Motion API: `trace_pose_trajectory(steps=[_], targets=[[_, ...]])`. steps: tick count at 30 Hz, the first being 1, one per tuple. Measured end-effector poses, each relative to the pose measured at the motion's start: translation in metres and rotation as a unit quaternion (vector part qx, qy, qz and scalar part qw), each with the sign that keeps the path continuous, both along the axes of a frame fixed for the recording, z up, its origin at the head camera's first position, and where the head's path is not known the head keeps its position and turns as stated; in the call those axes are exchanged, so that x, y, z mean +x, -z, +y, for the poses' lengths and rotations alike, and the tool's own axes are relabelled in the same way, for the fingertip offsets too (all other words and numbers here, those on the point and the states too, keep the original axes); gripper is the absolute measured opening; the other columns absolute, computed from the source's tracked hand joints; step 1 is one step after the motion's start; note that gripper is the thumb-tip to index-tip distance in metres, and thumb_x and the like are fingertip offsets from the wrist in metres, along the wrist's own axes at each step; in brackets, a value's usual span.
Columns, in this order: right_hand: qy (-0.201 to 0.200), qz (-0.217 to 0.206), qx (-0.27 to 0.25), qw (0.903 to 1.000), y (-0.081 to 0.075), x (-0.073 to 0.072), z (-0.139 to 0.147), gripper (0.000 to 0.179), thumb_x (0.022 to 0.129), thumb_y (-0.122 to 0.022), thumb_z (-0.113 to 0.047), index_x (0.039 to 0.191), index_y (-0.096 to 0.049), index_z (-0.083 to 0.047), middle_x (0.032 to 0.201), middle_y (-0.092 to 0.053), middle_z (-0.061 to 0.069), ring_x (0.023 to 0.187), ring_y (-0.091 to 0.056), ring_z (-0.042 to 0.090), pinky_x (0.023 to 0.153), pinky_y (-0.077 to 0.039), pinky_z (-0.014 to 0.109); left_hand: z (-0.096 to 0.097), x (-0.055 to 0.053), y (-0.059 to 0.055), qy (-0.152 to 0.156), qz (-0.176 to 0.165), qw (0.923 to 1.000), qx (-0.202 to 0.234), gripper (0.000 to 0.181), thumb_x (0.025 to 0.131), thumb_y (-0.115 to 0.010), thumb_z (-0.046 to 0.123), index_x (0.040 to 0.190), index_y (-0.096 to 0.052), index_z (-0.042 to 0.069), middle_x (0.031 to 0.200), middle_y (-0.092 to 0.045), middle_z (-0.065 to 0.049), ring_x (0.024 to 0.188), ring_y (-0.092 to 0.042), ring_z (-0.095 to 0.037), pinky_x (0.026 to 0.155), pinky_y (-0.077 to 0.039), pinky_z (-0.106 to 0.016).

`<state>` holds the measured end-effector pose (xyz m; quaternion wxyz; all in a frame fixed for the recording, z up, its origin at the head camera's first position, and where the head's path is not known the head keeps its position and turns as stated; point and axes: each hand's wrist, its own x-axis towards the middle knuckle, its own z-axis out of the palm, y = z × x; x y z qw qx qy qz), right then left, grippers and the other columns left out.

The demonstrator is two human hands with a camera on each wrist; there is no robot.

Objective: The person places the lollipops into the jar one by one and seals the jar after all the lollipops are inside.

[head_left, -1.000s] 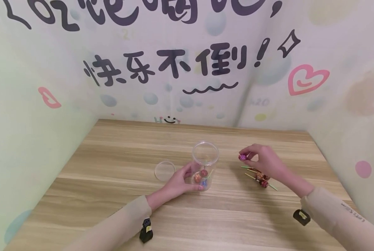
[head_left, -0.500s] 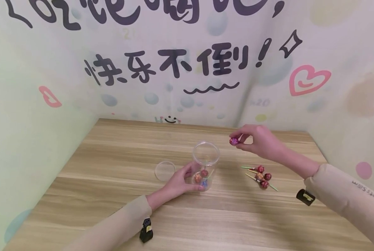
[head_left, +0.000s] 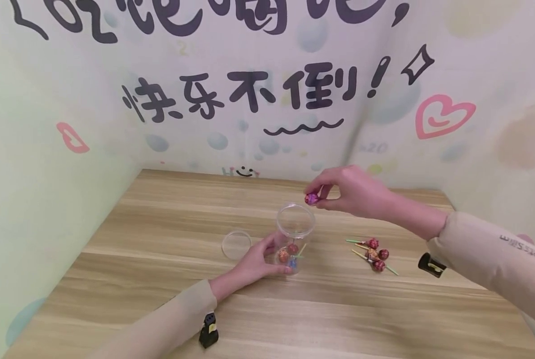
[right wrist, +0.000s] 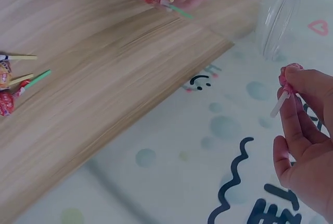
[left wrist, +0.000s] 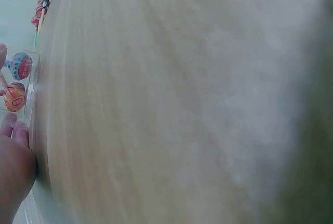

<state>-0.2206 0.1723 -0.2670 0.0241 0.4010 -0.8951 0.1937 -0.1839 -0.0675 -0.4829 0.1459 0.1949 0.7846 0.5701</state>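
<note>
My left hand [head_left: 253, 264] holds a clear plastic jar [head_left: 296, 222] low on its side; the jar stands upright with its mouth uncovered. Inside lie several wrapped lollipops, among them an orange one [left wrist: 14, 97] and a blue-and-red one [left wrist: 22, 66] in the left wrist view. Between thumb and fingers, my right hand [head_left: 357, 192] pinches a pink-purple lollipop [head_left: 311, 199] by its candy end, just above and right of the jar's rim. Its white stick [right wrist: 279, 104] shows in the right wrist view.
A round clear lid [head_left: 236, 244] lies on the wooden table [head_left: 168, 214] left of the jar. To the right is a small pile of lollipops [head_left: 374, 254] with green and yellow sticks. A printed wall [head_left: 195, 149] rises behind the table.
My right hand has lifted the pink-purple lollipop up from over the pile and carried it left to the jar's mouth. My left hand and the jar have stayed in place.
</note>
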Motion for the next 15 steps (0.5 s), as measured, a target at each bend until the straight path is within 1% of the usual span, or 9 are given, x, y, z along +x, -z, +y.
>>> trace_pose_trajectory(steps=[5,9,15], targets=[[-0.029,-0.016,0.016,0.9993,-0.002,0.003,-0.015,0.025,0.081,-0.080,-0.010,0.106,-0.076,-0.015,0.095,-0.074,-0.007,0.083,-0.068,0.002,0.076,-0.057,0.024,0.001,0.001,0.001,0.003,0.002,1.0000,0.000,0.089,0.077,-0.085,0.030,0.152,-0.037,0.023,0.151,-0.049,-0.003,0.137,-0.050,-0.026,0.118,-0.039,-0.043],[-0.059,-0.028,0.020,0.9976,-0.002,0.004,-0.024,0.025,0.081,-0.079,-0.007,0.105,-0.075,-0.012,0.095,-0.074,-0.005,0.082,-0.068,0.003,0.077,-0.058,0.024,0.002,0.000,0.000,0.003,0.002,1.0000,-0.002,0.088,0.077,-0.085,0.029,0.151,-0.037,0.023,0.150,-0.050,-0.002,0.137,-0.050,-0.025,0.118,-0.038,-0.043],[-0.114,-0.054,0.040,0.9912,0.000,0.002,-0.034,0.024,0.080,-0.079,-0.005,0.103,-0.075,-0.011,0.094,-0.074,-0.005,0.082,-0.068,0.004,0.078,-0.059,0.024,0.003,0.001,0.000,-0.010,0.006,0.9999,-0.012,0.084,0.077,-0.085,0.027,0.149,-0.041,0.021,0.149,-0.051,-0.002,0.137,-0.050,-0.023,0.117,-0.039,-0.043]])
